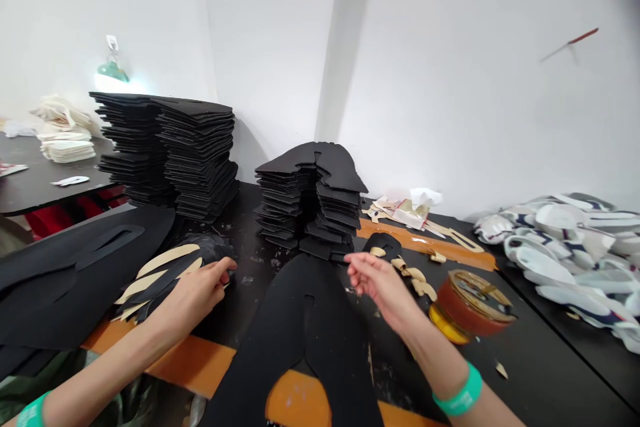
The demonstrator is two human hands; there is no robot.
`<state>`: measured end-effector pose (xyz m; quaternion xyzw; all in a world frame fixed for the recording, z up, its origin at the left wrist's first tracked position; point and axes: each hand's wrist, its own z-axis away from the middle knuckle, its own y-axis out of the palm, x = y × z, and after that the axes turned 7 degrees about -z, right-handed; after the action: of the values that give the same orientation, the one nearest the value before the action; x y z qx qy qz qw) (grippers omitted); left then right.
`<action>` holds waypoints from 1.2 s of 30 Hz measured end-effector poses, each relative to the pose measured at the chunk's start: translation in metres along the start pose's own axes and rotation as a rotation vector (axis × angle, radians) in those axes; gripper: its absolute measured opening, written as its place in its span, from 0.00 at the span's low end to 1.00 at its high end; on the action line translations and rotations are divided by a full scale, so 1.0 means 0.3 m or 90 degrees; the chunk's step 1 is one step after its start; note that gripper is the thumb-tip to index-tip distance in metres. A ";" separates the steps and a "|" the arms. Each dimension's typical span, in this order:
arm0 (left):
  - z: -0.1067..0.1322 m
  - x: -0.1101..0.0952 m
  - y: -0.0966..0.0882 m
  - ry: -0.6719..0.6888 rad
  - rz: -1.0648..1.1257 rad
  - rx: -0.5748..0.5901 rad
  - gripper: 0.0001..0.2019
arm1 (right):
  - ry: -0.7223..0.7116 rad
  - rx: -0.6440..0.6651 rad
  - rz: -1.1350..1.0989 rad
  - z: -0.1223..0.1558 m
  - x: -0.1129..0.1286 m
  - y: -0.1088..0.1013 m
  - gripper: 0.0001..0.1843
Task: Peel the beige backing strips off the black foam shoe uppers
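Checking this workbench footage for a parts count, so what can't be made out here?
- Head view: whatever the left hand touches in the pile of black foam pieces is hidden by its fingers.
- Head view: the inside of the round tin is too small and glary to read.
- Head view: the white shoe pieces run off the right edge.
- Head view: the foam stacks are too tight to count.

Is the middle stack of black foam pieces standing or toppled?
Standing: the stack rises as piled layers on the dark table.

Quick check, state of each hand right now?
Left hand: fingers on black and tan foam cutouts, grip unclear.
Right hand: open, holding nothing.
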<state>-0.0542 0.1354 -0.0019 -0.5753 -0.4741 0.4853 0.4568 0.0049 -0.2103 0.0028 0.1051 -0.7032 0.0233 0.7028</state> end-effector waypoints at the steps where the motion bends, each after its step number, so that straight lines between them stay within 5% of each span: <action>1: -0.007 -0.008 -0.016 -0.015 0.051 -0.021 0.16 | 0.041 0.036 -0.032 0.017 -0.030 0.028 0.19; 6: -0.027 -0.186 -0.037 0.034 0.303 -0.130 0.11 | 0.131 0.179 -0.111 0.069 -0.106 0.165 0.20; 10: -0.034 -0.379 0.022 0.147 0.425 -0.093 0.10 | 0.108 0.202 -0.185 0.081 -0.109 0.201 0.19; 13: -0.063 -0.451 0.066 0.179 0.562 -0.013 0.10 | 0.078 0.163 -0.191 0.069 -0.123 0.171 0.17; 17: -0.128 -0.453 0.109 0.095 0.735 0.034 0.09 | 0.079 0.129 -0.185 0.042 -0.142 0.118 0.17; 23: -0.179 -0.429 0.152 0.055 0.791 0.077 0.11 | 0.086 0.030 -0.159 0.023 -0.151 0.103 0.20; 36: -0.168 -0.416 0.139 0.107 0.774 0.118 0.09 | 0.124 0.083 -0.165 0.038 -0.119 0.092 0.18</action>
<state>-0.0098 0.0033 -0.0218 -0.7365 0.0202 0.6509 0.1829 -0.0116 -0.1813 -0.0295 0.2375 -0.6093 -0.0119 0.7565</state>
